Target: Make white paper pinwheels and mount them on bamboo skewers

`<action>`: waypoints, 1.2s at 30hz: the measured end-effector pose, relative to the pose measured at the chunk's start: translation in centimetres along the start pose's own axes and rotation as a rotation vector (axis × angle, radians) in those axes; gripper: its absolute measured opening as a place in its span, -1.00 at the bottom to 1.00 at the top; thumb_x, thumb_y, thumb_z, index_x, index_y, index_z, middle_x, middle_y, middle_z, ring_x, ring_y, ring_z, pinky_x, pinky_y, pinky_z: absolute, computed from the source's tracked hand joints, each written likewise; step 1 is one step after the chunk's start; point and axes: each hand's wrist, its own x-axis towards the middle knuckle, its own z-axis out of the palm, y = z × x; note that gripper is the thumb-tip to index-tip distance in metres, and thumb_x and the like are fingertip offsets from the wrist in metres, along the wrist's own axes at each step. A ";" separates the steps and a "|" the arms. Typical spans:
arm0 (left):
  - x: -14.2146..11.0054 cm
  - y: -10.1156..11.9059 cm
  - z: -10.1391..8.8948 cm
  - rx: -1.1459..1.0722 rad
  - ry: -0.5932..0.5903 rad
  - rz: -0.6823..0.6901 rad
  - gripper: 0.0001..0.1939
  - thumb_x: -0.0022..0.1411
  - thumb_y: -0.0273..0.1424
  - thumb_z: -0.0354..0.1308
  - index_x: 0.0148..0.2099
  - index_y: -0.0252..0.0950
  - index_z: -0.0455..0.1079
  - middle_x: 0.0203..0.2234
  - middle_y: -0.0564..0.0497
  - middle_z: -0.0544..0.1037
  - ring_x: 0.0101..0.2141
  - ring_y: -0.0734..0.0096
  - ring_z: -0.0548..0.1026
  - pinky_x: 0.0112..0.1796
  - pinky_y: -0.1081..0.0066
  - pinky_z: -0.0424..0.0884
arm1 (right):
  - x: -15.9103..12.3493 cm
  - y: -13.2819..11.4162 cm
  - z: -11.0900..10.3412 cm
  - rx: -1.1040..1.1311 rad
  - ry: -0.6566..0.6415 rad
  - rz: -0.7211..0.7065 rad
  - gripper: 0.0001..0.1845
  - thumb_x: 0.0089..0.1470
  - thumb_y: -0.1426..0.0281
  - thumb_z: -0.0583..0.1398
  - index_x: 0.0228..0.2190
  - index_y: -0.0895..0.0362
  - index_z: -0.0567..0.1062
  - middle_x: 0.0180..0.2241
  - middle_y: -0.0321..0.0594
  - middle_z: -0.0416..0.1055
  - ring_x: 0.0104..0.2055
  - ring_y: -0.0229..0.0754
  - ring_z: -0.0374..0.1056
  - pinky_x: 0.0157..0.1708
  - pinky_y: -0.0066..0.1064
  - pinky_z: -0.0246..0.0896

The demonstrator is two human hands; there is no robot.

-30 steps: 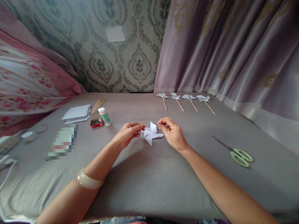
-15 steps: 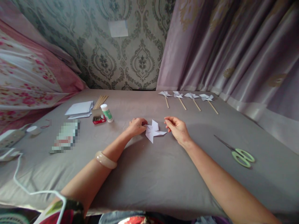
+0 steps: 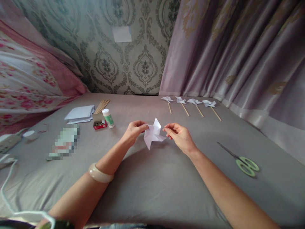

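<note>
A white paper pinwheel without a stick is held up over the grey sheet, its pointed blades spread. My left hand pinches its left blade between thumb and fingers. Just right of the pinwheel, my right hand is closed in a pinch, fingertips close to the right blade. Whatever is between those fingertips is too small to make out. Farther back lies a small red box with little metal pieces in it, beside a green and white glue stick.
Several finished pinwheels on sticks lie in a row at the back right. Scissors with green handles rest at the right. Folded white paper and wooden sticks are at the back left. A power strip and white cable sit far left.
My left hand has lifted the pinwheel off the sheet and tilted it. The right hand has moved slightly left, nearer to the pinwheel, still pinching.
</note>
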 end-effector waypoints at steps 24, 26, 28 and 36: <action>-4.3 3.3 2.3 -0.586 -0.153 -0.068 -0.81 -0.13 -0.40 0.28 -0.39 -0.39 0.48 -0.56 0.05 0.48 -0.56 0.54 0.39 -0.50 0.53 0.31 | -3.6 -3.4 1.8 -0.746 0.179 -0.828 -0.96 0.13 0.46 0.19 -0.37 0.10 0.46 -0.36 -0.27 0.52 -0.27 -0.22 0.43 -0.14 -0.30 0.11; -4.5 3.3 2.3 -0.575 -0.181 -0.056 -0.80 -0.15 -0.44 0.28 -0.38 -0.40 0.49 -0.55 0.03 0.50 -0.54 0.53 0.41 -0.48 0.52 0.32 | -3.6 -3.4 1.8 -0.757 0.201 -0.826 -0.95 0.13 0.46 0.19 -0.37 0.10 0.47 -0.36 -0.26 0.52 -0.27 -0.21 0.44 -0.14 -0.30 0.11; -4.6 3.3 2.4 -0.558 -0.204 -0.036 -0.78 -0.16 -0.47 0.29 -0.35 -0.40 0.50 -0.53 0.01 0.52 -0.51 0.51 0.43 -0.44 0.53 0.34 | -3.6 -3.5 1.9 -0.762 0.217 -0.817 -0.94 0.12 0.46 0.19 -0.37 0.10 0.48 -0.36 -0.25 0.53 -0.27 -0.20 0.44 -0.14 -0.29 0.12; -4.4 2.8 2.8 -0.554 -0.167 -0.064 -0.80 -0.18 -0.47 0.37 -0.43 -0.42 0.48 -0.54 -0.02 0.54 -0.51 0.51 0.45 -0.42 0.52 0.35 | -3.8 -3.6 1.9 -0.739 0.231 -0.798 -0.91 0.14 0.48 0.16 -0.35 0.10 0.49 -0.35 -0.23 0.52 -0.27 -0.21 0.43 -0.14 -0.29 0.16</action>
